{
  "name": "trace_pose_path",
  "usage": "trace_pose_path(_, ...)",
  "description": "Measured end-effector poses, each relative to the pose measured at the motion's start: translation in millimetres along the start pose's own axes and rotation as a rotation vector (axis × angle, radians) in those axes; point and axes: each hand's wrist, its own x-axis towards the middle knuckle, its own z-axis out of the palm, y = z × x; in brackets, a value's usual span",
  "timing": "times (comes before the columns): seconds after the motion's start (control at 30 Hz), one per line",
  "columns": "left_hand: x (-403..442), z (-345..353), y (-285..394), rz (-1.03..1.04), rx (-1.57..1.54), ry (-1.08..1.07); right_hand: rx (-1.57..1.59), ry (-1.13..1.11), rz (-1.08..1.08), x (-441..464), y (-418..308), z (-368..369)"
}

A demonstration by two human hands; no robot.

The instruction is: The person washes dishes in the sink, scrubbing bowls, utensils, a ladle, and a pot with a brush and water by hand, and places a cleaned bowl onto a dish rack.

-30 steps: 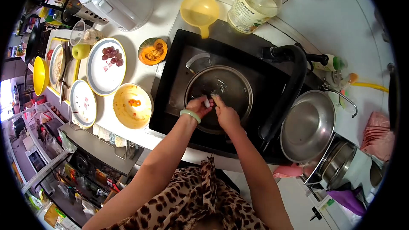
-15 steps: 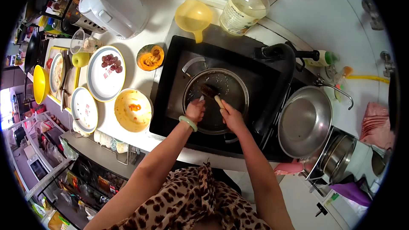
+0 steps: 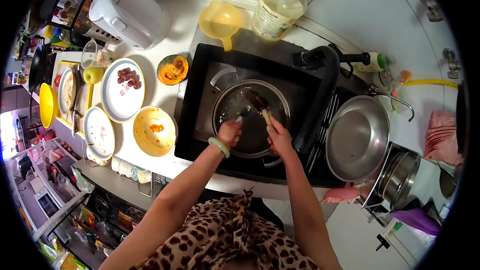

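Note:
A round metal pot (image 3: 220,95) with two loop handles sits in the black sink (image 3: 192,100), with wet, shiny specks inside. My right hand (image 3: 280,137) is closed around the pale wooden handle of a dark-bristled brush (image 3: 258,102), its head over the inside of the pot. At the pot's near left side is my left hand (image 3: 230,133), wearing a pale green bangle (image 3: 220,147). Its fingers are closed on a slim thing with a pale end (image 3: 239,119); its dark far part blends into the pot, so its kind is unclear.
The black faucet (image 3: 325,80) arches over the sink's right side, beside a steel wok (image 3: 357,137). Left of the sink are a stained yellow bowl (image 3: 142,140), cut pumpkin (image 3: 173,70) and a plate of grapes (image 3: 117,102). Behind stand a yellow ladle (image 3: 220,17) and pump bottle (image 3: 277,12).
The brush head has moved right and slightly up inside the pot, with my right hand shifting right. My left hand is slightly lower. The whole view has shifted a little.

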Motion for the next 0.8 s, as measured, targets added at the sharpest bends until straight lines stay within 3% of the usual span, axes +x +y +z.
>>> trace_pose_path(0.1,1.2,-2.2,2.4,0.002,-0.03,0.023,-0.009,-0.114,0.055,-42.5,-8.7,-2.5)
trace_pose_path(0.17,3.4,-0.1,-3.5,0.002,0.022,0.021,-0.279,-0.022,-0.133,-10.0,36.0,8.2)
trace_pose_path(0.23,4.1,-2.6,-4.8,-0.009,0.067,0.012,-0.353,0.058,-0.252,20.3,41.8,6.3)
trace_pose_path(0.4,-4.5,1.1,3.0,0.021,0.018,-0.036,0.036,-0.043,0.041,-24.6,-11.8,-9.0)
trace_pose_path(0.47,2.9,-0.5,1.0,0.038,0.05,-0.027,-0.079,-0.117,0.041,-47.3,-9.2,2.4)
trace_pose_path(0.6,-0.5,2.5,3.2,0.011,0.085,-0.022,-0.24,0.11,-0.236,14.4,36.3,7.9)
trace_pose_path(0.67,-7.6,-1.1,5.9,0.007,0.064,-0.08,0.033,0.011,0.001,3.8,8.4,-1.7)
trace_pose_path(0.7,-2.8,-5.8,3.5,0.002,0.043,-0.077,0.065,-0.025,0.007,-12.6,-1.0,-5.3)
trace_pose_path(0.8,2.6,-1.9,6.7,0.005,0.093,-0.053,-0.057,-0.162,0.057,-50.3,-14.0,-1.4)
